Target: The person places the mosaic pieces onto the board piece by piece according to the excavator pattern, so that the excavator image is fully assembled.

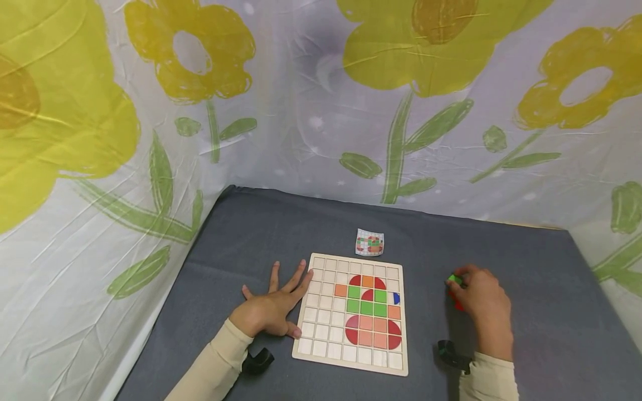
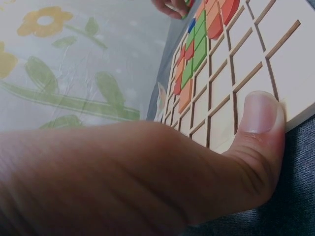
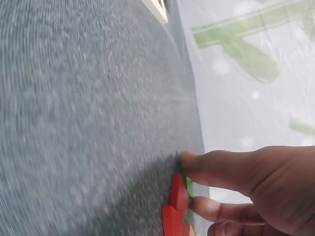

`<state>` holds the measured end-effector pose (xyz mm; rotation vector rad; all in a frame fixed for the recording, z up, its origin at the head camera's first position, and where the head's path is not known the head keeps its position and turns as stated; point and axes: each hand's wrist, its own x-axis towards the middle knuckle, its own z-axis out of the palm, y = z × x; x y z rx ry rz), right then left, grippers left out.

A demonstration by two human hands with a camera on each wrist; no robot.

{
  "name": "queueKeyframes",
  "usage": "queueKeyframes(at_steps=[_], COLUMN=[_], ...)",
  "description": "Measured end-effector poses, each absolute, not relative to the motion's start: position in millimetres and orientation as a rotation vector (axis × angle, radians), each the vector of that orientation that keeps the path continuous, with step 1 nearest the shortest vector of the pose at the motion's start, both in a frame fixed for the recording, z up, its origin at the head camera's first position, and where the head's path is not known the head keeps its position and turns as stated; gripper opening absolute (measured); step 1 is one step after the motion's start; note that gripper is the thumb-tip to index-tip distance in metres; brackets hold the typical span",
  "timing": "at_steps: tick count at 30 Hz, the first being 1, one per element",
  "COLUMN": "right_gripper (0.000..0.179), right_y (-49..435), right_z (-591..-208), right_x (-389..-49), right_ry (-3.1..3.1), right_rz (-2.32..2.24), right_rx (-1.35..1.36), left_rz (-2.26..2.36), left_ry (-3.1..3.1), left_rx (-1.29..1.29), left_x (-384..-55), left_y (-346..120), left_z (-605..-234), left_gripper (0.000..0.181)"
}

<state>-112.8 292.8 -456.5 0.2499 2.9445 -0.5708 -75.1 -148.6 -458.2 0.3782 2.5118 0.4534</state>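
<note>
My left hand [image 1: 273, 312] lies with fingers spread at the left side of a wooden grid board [image 1: 321, 348]. Its thumb [image 2: 261, 115] rests on the board's rim. Red, orange, green and pink pieces, plus one blue half-round [image 1: 396, 298], fill cells on the board's right half. To the right of the board, my right hand [image 1: 485, 301] pinches a green tile [image 1: 454, 278] between thumb and fingers. Red pieces [image 3: 172, 219] lie right beside that tile, partly hidden by the hand in the head view.
A small printed pattern card [image 1: 369, 243] lies just behind the board on the dark cloth-covered table [image 1: 281, 223]. A flower-print curtain [image 1: 301, 111] hangs behind and to the sides. Black straps [image 1: 258, 361] sit near both wrists.
</note>
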Motion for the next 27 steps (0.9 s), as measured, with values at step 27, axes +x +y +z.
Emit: queueKeyframes(at_steps=[27], right_gripper=[0.041], right_y=[209.5], right_z=[-445.9], right_x=[-122.1], right_ry=[3.107], right_rz=[-0.636], right_rx=[-0.042], left_rz=[0.437], left_ry=[2.503], left_rx=[0.372], left_x=[-75.2], left_y=[-149.5], left_z=[-459.5], left_gripper=[0.128])
